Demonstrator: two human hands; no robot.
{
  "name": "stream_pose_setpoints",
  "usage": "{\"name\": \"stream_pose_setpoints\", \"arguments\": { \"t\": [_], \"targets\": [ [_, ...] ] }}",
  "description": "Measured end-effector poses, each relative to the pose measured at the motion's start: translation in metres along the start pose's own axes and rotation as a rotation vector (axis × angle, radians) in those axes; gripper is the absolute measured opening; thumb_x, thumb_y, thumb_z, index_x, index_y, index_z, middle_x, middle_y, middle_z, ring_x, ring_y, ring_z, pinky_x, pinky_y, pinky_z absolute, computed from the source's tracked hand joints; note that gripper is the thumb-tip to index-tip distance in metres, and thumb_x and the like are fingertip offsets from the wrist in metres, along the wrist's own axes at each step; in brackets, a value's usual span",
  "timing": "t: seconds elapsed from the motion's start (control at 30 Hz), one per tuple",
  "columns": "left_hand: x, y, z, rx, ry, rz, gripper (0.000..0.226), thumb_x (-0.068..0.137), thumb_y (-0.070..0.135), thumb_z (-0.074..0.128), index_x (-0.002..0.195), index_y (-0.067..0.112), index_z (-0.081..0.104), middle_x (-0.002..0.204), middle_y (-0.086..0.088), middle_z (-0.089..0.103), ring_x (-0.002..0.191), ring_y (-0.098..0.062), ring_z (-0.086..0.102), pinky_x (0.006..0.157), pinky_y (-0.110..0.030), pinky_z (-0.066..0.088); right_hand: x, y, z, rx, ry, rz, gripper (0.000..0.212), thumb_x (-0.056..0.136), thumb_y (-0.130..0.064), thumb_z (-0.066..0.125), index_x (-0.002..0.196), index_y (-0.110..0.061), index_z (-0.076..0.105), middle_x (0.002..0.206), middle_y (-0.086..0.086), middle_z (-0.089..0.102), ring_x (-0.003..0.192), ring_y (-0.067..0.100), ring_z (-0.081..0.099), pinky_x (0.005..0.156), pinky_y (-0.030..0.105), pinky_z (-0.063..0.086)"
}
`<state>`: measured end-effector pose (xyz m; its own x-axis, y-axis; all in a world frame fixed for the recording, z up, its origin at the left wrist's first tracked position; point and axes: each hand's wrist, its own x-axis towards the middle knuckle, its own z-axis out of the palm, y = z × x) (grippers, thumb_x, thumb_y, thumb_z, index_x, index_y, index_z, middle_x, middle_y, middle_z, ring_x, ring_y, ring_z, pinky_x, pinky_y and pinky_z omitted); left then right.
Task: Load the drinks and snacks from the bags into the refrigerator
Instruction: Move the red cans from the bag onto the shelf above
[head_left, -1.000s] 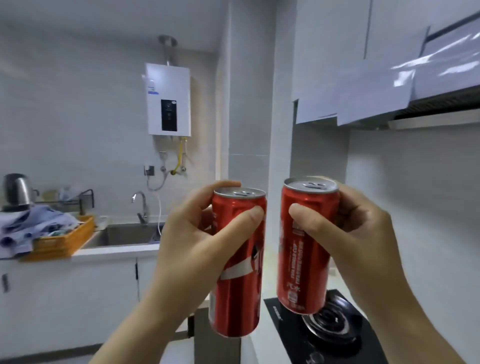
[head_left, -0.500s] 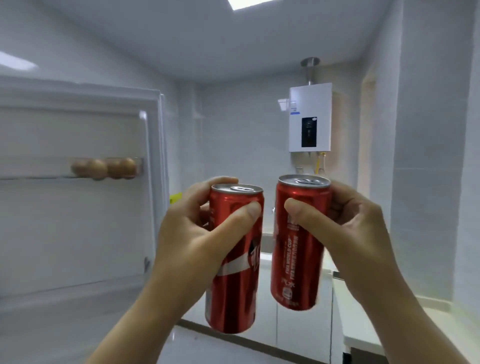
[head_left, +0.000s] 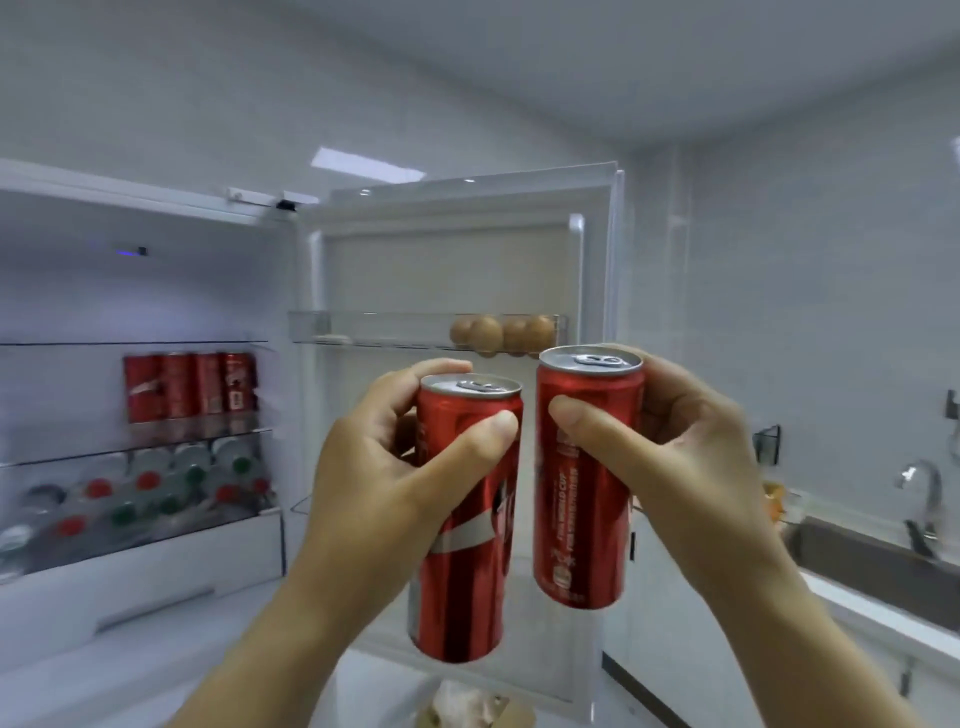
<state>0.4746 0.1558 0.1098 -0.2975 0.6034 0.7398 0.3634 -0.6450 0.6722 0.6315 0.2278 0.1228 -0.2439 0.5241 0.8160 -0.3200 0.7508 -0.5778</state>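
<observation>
**Pale kitchen, open white refrigerator (head_left: 156, 571)**

At far left, a glass shelf inside carries a row of red drink cans (head_left: 189, 387), above clear bottles with red and green caps (head_left: 156, 483). Nearer, the left hand (head_left: 374, 493) holds the left tall red aluminium can (head_left: 467, 545) upright, fingers curled round it. Brown eggs (head_left: 501, 335) sit in the door shelf behind. The right hand (head_left: 691, 467) grips the right tall red aluminium can (head_left: 584, 478) likewise, slightly higher, a narrow gap between the cans. A grey sink (head_left: 872, 561) lies far right.

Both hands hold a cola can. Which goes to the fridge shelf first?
Left, probably. The left hand with its can is nearer the row of red cans on the shelf at left; the right hand would have to cross it.
</observation>
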Motion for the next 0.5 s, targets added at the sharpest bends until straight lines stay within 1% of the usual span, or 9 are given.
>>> {"name": "stream_pose_setpoints", "arguments": {
  "t": [0.03, 0.1, 0.13, 0.2, 0.23, 0.3, 0.43, 0.5],
  "targets": [
    [0.002, 0.000, -0.006, 0.037, 0.031, 0.009, 0.040, 0.064, 0.041, 0.076, 0.102, 0.033, 0.067, 0.091, 0.009, 0.073, 0.082, -0.007, 0.071, 0.061, -0.014, 0.053, 0.007, 0.007, 0.006, 0.033, -0.032, -0.003, 0.024, 0.072, -0.019, 0.081, 0.093, -0.027, 0.074, 0.092, -0.005, 0.075, 0.086, 0.012, 0.072, 0.071, 0.021, 0.055],
    [0.004, -0.001, -0.016, 0.105, 0.086, 0.032, 0.038, 0.064, 0.045, 0.071, 0.100, 0.033, 0.068, 0.093, 0.009, 0.073, 0.084, -0.008, 0.071, 0.063, -0.014, 0.053, 0.017, 0.021, 0.018, 0.090, -0.095, -0.013, 0.025, 0.072, -0.020, 0.079, 0.096, -0.024, 0.074, 0.095, -0.002, 0.075, 0.090, 0.015, 0.071, 0.076, 0.028, 0.057],
    [0.004, -0.003, -0.021, 0.138, 0.118, 0.036, 0.040, 0.064, 0.046, 0.071, 0.101, 0.031, 0.068, 0.094, 0.008, 0.073, 0.085, -0.009, 0.071, 0.064, -0.015, 0.053, 0.021, 0.028, 0.024, 0.123, -0.123, -0.016, 0.026, 0.071, -0.022, 0.079, 0.096, -0.024, 0.074, 0.093, -0.002, 0.075, 0.089, 0.015, 0.071, 0.076, 0.028, 0.057],
    [0.002, -0.005, -0.033, 0.203, 0.183, 0.015, 0.047, 0.063, 0.048, 0.071, 0.106, 0.028, 0.067, 0.097, 0.005, 0.073, 0.088, -0.012, 0.071, 0.067, -0.020, 0.056, 0.026, 0.038, 0.039, 0.192, -0.159, -0.024, 0.027, 0.067, -0.022, 0.084, 0.091, -0.030, 0.073, 0.087, -0.005, 0.075, 0.082, 0.009, 0.071, 0.069, 0.019, 0.055],
    [0.000, -0.007, -0.039, 0.243, 0.206, 0.001, 0.050, 0.063, 0.050, 0.070, 0.108, 0.027, 0.066, 0.098, 0.004, 0.072, 0.090, -0.013, 0.070, 0.069, -0.024, 0.057, 0.028, 0.043, 0.046, 0.232, -0.175, -0.024, 0.027, 0.066, -0.023, 0.084, 0.089, -0.032, 0.072, 0.085, -0.007, 0.075, 0.079, 0.007, 0.071, 0.066, 0.015, 0.053],
    [-0.004, -0.009, -0.050, 0.325, 0.246, -0.021, 0.054, 0.063, 0.051, 0.070, 0.110, 0.026, 0.065, 0.102, 0.004, 0.072, 0.092, -0.013, 0.070, 0.073, -0.029, 0.058, 0.030, 0.051, 0.062, 0.298, -0.220, -0.014, 0.025, 0.066, -0.025, 0.078, 0.090, -0.030, 0.072, 0.084, -0.008, 0.075, 0.078, 0.006, 0.071, 0.065, 0.013, 0.051],
    [-0.011, -0.010, -0.074, 0.394, 0.337, -0.042, 0.050, 0.062, 0.046, 0.075, 0.107, 0.026, 0.066, 0.098, 0.008, 0.073, 0.089, -0.009, 0.070, 0.072, -0.020, 0.056, 0.032, 0.065, 0.096, 0.361, -0.289, 0.018, 0.025, 0.070, -0.018, 0.079, 0.091, -0.029, 0.072, 0.085, -0.007, 0.075, 0.078, 0.008, 0.071, 0.066, 0.016, 0.053],
    [-0.014, -0.010, -0.088, 0.417, 0.376, -0.049, 0.049, 0.060, 0.048, 0.073, 0.105, 0.029, 0.067, 0.097, 0.009, 0.073, 0.088, -0.009, 0.070, 0.072, -0.020, 0.056, 0.033, 0.069, 0.115, 0.392, -0.320, 0.028, 0.024, 0.068, -0.022, 0.079, 0.090, -0.030, 0.072, 0.084, -0.009, 0.075, 0.078, 0.007, 0.071, 0.066, 0.015, 0.052]
  ]
}}
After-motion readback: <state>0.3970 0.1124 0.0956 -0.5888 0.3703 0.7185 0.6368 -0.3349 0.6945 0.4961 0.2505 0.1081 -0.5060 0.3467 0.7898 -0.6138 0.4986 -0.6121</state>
